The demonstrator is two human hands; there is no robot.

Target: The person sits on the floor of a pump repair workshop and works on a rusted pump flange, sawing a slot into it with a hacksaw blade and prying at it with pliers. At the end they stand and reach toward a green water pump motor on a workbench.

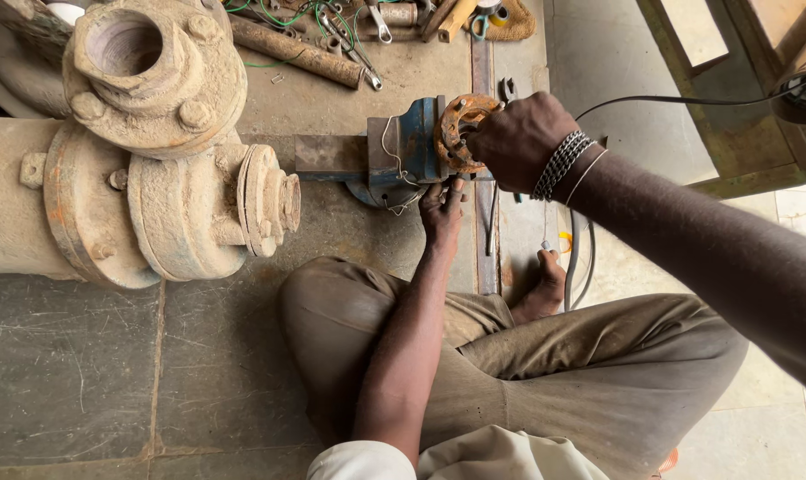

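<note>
The rusty flange (457,132), a ring-shaped disc with bolt holes around its face, stands on edge in the blue bench vise (409,149), which sits on the stone floor (74,364) just beyond the seated person's knees. The vise jaws appear to clamp its lower part.

The right hand (520,138) is closed over the right side of the flange, fingers wrapped around the rim; a beaded bracelet (558,163) sits at the wrist. The left hand (442,209) rests just below the flange, against the near side of the vise. Its fingers are loosely curled with the tips pointing up toward the disc. Whether they grip anything cannot be determined.

Handling judgement: the flange is most likely cast iron or steel, hence heavy for its size and fully rigid. The corroded surface gives good friction but may be rough and flaky. The outer rim is the soundest place to take hold, as the bolt holes offer only fingertip purchase.

Clearances: a large, dirt-coated pump housing (154,151) occupies the left side, well apart from the vise. Loose tools, including a pipe (296,52) and wrenches (354,49), lie on the far side. A black cable (687,100) runs off to the right behind the right hand. Open floor remains to the near left and along the right side.
</note>
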